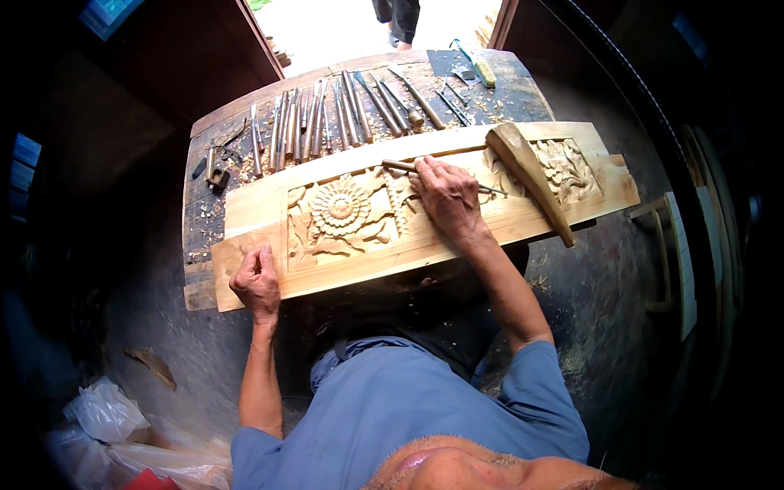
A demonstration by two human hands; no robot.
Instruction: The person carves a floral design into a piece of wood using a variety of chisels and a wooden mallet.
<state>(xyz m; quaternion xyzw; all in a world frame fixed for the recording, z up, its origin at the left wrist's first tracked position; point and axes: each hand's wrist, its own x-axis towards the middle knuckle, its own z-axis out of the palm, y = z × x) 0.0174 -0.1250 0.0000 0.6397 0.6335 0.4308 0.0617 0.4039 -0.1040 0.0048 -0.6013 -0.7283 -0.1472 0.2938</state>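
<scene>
A long pale wooden board [359, 278] lies on the bench, with carved panels of a round flower and leaves. My right hand [447, 200] is closed around a slim carving chisel [398, 166] over the middle of the board. The chisel's handle points left and its thin metal end points right, lying low over the carving. At the board's left end, my left hand [256, 282] rests with curled fingers; whatever is inside them, if anything, is hidden. A thick wooden mallet [521, 167] lies slantwise across the right part of the board, its narrow end past the near edge.
Behind the board, several chisels [359, 110] lie in a row on the dark workbench [200, 175] among wood shavings. A brush [484, 73] is at the far right. Plastic bags [110, 416] lie lower left. A person's legs [400, 20] show beyond the doorway.
</scene>
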